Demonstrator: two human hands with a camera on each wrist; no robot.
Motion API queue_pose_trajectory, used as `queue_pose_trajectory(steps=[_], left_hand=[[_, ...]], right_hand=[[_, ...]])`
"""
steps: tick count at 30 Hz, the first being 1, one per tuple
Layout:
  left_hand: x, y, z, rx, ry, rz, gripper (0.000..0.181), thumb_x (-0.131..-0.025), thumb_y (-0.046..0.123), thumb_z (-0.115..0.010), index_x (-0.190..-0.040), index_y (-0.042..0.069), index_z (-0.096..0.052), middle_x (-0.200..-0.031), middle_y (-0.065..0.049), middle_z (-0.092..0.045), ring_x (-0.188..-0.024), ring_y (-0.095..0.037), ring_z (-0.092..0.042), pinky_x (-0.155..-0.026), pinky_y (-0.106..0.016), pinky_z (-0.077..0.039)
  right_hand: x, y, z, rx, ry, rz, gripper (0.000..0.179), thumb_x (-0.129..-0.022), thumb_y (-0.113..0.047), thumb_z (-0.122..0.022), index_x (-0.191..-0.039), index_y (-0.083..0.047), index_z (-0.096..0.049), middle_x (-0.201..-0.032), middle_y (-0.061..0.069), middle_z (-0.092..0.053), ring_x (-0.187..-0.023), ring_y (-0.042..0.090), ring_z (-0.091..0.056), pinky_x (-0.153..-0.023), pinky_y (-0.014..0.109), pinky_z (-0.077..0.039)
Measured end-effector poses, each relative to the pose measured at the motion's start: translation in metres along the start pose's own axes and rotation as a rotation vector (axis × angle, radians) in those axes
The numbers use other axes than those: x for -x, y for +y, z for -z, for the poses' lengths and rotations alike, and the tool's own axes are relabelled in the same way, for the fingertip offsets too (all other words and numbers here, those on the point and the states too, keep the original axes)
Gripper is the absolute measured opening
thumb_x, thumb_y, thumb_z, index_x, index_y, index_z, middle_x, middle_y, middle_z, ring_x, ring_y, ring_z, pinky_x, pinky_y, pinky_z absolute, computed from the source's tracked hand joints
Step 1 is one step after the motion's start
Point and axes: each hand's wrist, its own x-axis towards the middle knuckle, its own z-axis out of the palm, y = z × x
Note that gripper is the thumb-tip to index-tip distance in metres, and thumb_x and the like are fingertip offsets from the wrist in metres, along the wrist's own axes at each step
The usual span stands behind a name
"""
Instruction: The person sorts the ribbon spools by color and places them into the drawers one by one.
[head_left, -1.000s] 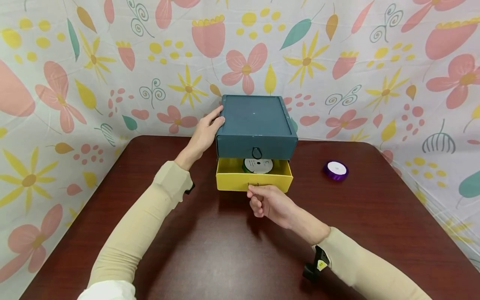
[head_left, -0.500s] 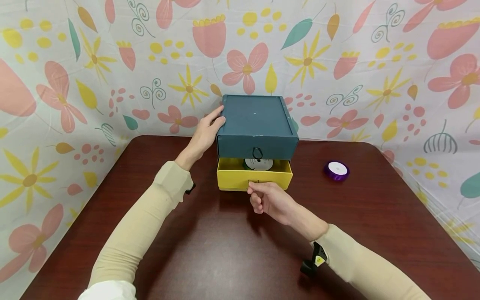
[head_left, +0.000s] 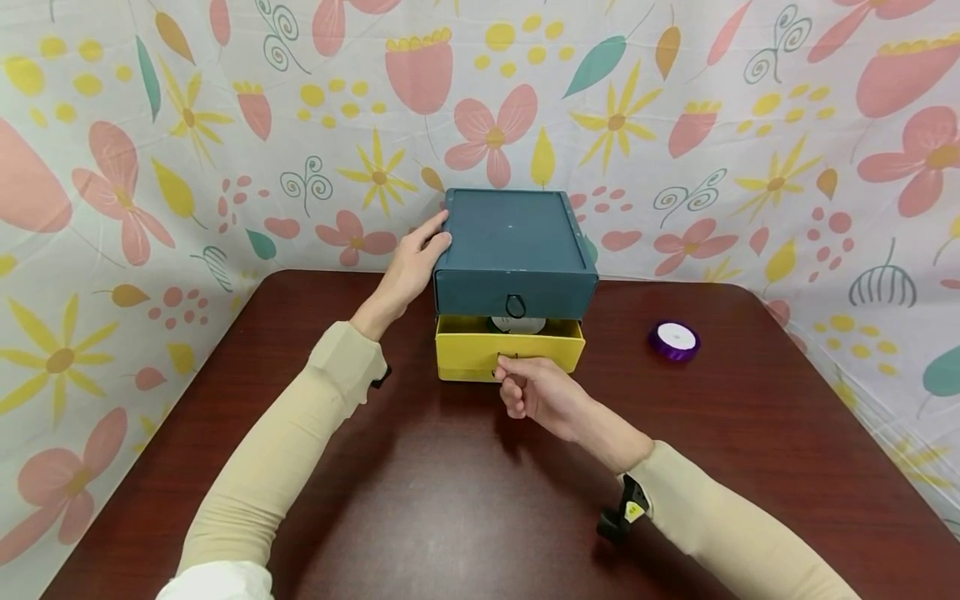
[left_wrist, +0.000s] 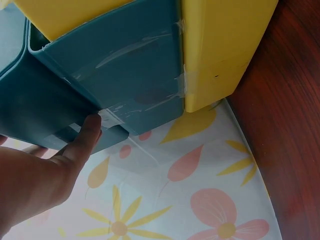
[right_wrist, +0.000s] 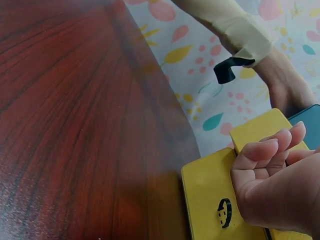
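- Drawer chest (head_left: 513, 237): teal upper section, black loop (head_left: 516, 295) at front; upright, near back edge of the table (head_left: 420, 517), roughly midway between side edges.
- Yellow drawer (head_left: 467, 350): partly out, level, below teal section.

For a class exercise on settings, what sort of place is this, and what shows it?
Probably a tabletop recording setup: a reddish-brown, wood-grained table, a white, flower-printed sheet behind it and a small black wrist-worn device suggest this.

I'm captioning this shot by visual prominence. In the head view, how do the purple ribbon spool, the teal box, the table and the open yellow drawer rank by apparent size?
1. Table
2. Teal box
3. Open yellow drawer
4. Purple ribbon spool
No two look alike in size.
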Motion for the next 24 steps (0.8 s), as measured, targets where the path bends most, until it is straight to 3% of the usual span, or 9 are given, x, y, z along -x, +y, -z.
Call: queue_pose_trajectory(steps=[24], left_hand=[[-0.001,-0.001,0.000,-0.018,0.009,-0.007,0.053,-0.104,0.036,-0.039,-0.154,0.024,-0.028,-0.161,0.004,-0.024,-0.149,-0.019,-0.023,-0.119,-0.043,-0.026]], right_hand=[[-0.012,-0.006,0.006,0.006,0.006,0.012,0.030,-0.104,-0.026,-0.044,-0.085,-0.008,-0.058,-0.057,-0.003,-0.046,-0.051,0.011,-0.042,-0.055,0.024,-0.035]])
